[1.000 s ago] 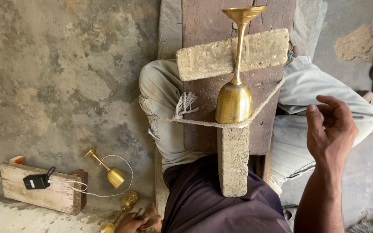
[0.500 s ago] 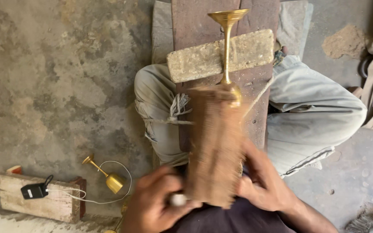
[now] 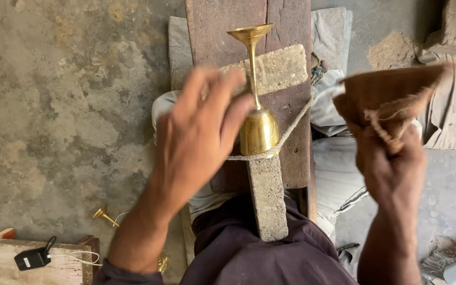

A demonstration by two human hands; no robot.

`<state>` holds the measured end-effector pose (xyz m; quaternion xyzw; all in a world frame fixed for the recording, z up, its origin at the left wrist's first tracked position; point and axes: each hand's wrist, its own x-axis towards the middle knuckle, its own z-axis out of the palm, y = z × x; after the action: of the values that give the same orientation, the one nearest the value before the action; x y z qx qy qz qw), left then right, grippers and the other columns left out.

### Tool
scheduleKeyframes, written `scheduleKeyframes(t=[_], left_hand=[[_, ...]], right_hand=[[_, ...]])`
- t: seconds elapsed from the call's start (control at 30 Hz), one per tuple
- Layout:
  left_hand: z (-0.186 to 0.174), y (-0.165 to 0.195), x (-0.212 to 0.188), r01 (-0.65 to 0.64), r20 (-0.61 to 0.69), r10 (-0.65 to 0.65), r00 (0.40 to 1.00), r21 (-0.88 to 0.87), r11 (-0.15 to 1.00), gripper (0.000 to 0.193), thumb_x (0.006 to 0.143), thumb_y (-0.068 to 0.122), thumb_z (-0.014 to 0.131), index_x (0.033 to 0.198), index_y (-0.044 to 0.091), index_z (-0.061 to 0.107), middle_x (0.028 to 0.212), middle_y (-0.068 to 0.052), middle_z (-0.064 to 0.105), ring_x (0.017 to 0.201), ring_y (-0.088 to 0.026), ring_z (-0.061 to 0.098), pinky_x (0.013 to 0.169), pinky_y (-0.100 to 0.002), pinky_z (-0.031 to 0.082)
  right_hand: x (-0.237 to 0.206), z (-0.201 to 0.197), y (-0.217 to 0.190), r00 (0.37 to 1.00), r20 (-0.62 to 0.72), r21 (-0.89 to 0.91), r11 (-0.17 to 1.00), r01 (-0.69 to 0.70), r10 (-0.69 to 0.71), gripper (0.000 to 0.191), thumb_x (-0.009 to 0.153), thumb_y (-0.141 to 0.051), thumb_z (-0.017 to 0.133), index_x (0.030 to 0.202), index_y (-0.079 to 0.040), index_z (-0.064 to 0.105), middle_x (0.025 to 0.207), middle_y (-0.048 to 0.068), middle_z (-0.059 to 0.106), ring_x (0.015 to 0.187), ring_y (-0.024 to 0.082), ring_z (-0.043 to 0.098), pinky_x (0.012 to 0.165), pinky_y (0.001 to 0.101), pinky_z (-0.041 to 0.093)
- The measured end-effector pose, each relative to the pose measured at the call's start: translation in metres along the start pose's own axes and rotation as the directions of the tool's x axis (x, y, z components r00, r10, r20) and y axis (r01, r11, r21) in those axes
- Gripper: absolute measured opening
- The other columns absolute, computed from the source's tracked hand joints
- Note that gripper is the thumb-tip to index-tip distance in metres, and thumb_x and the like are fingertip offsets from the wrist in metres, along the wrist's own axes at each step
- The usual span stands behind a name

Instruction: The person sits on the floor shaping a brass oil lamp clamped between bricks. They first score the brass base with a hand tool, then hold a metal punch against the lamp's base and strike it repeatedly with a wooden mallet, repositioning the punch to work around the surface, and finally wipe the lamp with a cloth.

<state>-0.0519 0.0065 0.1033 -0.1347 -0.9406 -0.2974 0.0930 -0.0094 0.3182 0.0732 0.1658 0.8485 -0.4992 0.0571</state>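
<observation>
A brass goblet (image 3: 258, 132) lies upside down on a long wooden plank (image 3: 283, 31), bowl toward me, held by a rope (image 3: 283, 138) looped around it. Its stem rests across a rough stone block (image 3: 281, 66); a second stone block (image 3: 267, 195) runs from the bowl toward my lap. My left hand (image 3: 196, 132) hovers open just left of the goblet, fingertips near the stem. My right hand (image 3: 391, 163) is raised at the right, shut on a brown frayed cloth (image 3: 391, 97).
Another brass goblet (image 3: 104, 215) lies on the concrete floor at lower left, beside a wooden block (image 3: 6, 258) carrying a small black device (image 3: 31, 258) with a white cord. A brush (image 3: 452, 253) sits at lower right. My legs flank the plank.
Both hands held a brown object over the goblet half a second ago. Now they have parted: the right lifted the cloth to the right, the left moved beside the goblet.
</observation>
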Motion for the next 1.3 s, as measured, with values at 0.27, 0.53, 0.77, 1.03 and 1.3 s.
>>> scheduleKeyframes(t=[0.27,0.53,0.77,1.03,1.3], left_hand=[[0.028,-0.017,0.098,-0.015,0.147,0.001,0.989,0.092,0.996,0.018,0.105,0.021,0.07,0.112,0.004,0.068,0.092,-0.008,0.066,0.066,-0.015,0.068,0.045,-0.029,0.055],[-0.019,0.033,0.052,-0.219,-0.061,0.228,0.972,0.127,0.967,0.004,0.105,0.004,0.064,0.109,0.003,0.066,0.098,-0.007,0.064,0.073,-0.02,0.072,0.057,-0.032,0.058],[-0.027,0.043,0.052,-0.206,-0.096,0.219,0.971,0.126,0.97,0.006,0.104,0.0,0.064,0.11,0.002,0.063,0.101,-0.006,0.062,0.072,-0.019,0.072,0.056,-0.032,0.058],[-0.027,0.05,0.047,-0.207,-0.087,0.218,0.972,0.115,0.972,0.01,0.104,0.001,0.067,0.113,0.0,0.063,0.106,-0.009,0.062,0.075,-0.019,0.074,0.058,-0.031,0.06],[-0.013,0.022,0.049,-0.155,-0.076,0.165,0.983,0.122,0.98,0.007,0.104,0.005,0.066,0.11,0.002,0.067,0.097,-0.007,0.064,0.072,-0.018,0.072,0.058,-0.031,0.06]], right_hand=[[0.033,-0.02,-0.021,0.705,-0.175,-0.465,0.689,0.556,-0.687,0.016,0.115,0.007,0.051,0.128,0.001,0.058,0.112,0.01,0.062,0.095,0.018,0.064,0.08,0.0301,0.052],[0.051,0.054,-0.077,0.473,0.502,0.028,0.56,0.828,-0.724,0.023,0.09,0.004,0.065,0.113,0.002,0.067,0.112,0.015,0.069,0.108,0.034,0.064,0.096,0.0462,0.051],[0.07,0.055,-0.083,0.593,0.367,-0.425,0.437,0.792,-0.717,0.019,0.099,-0.017,0.072,0.118,-0.016,0.076,0.139,0.012,0.069,0.148,0.038,0.044,0.123,0.0649,0.023],[0.095,0.103,-0.071,0.464,0.581,-0.604,0.027,0.796,-0.669,0.037,0.09,-0.032,0.081,0.123,-0.016,0.074,0.115,0.006,0.07,0.13,0.031,0.056,0.127,0.0583,0.028],[0.103,0.089,-0.086,0.461,0.312,0.105,0.512,0.852,-0.831,0.02,0.092,-0.021,0.077,0.105,-0.006,0.071,0.113,0.006,0.068,0.108,0.023,0.059,0.094,0.0397,0.045]])
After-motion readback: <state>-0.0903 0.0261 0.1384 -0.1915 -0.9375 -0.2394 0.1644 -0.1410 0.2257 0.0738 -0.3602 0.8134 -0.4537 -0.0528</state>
